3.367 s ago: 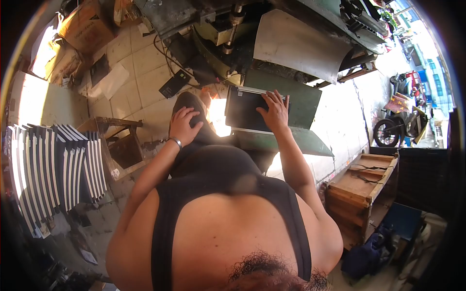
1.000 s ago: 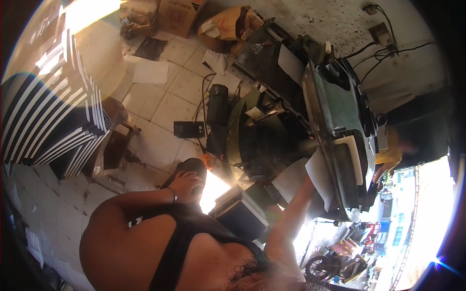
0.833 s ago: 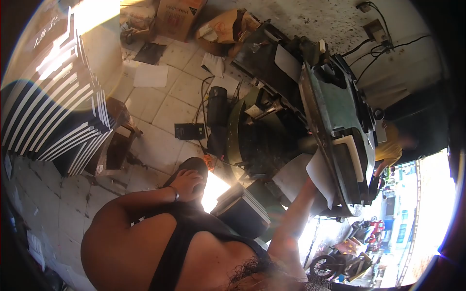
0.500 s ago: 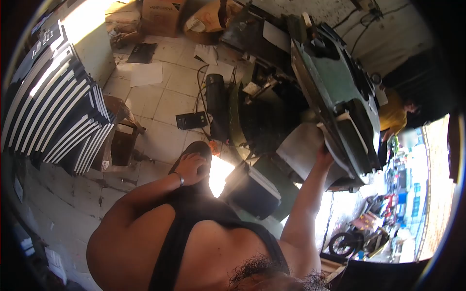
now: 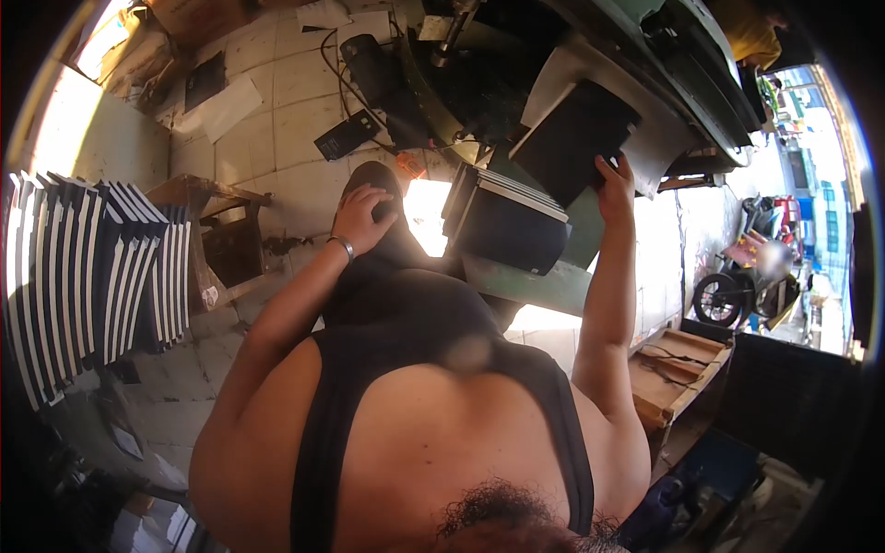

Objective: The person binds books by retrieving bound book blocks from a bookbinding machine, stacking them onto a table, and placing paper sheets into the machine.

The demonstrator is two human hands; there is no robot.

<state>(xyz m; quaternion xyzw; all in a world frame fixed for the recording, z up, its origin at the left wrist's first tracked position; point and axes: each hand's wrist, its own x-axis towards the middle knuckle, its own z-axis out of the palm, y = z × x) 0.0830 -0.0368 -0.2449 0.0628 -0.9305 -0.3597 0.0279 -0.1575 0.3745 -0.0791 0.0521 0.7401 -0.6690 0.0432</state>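
Observation:
A thin black book (image 5: 573,138) with a pale page edge is gripped at its lower right corner by my right hand (image 5: 616,189), thumb and fingers closed on it. It is tilted in front of a grey metal plate (image 5: 664,152) on a large green machine (image 5: 687,69). Just below and left of it, a stack of black books (image 5: 512,226) rests on a green surface (image 5: 535,284). My left hand (image 5: 366,219), with a metal bracelet at the wrist, lies over my knee (image 5: 375,177) with its fingers apart, holding nothing.
Tall piles of black books with white page edges (image 5: 83,276) stand at the left beside a wooden stool (image 5: 221,230). Papers and a black box (image 5: 346,135) lie on the tiled floor. A wooden tray (image 5: 682,369) and a parked motorcycle (image 5: 728,295) are at the right.
My right hand has come away from inside the machine, and the black book now shows in it. The view has tilted downward. My left hand stays on the knee.

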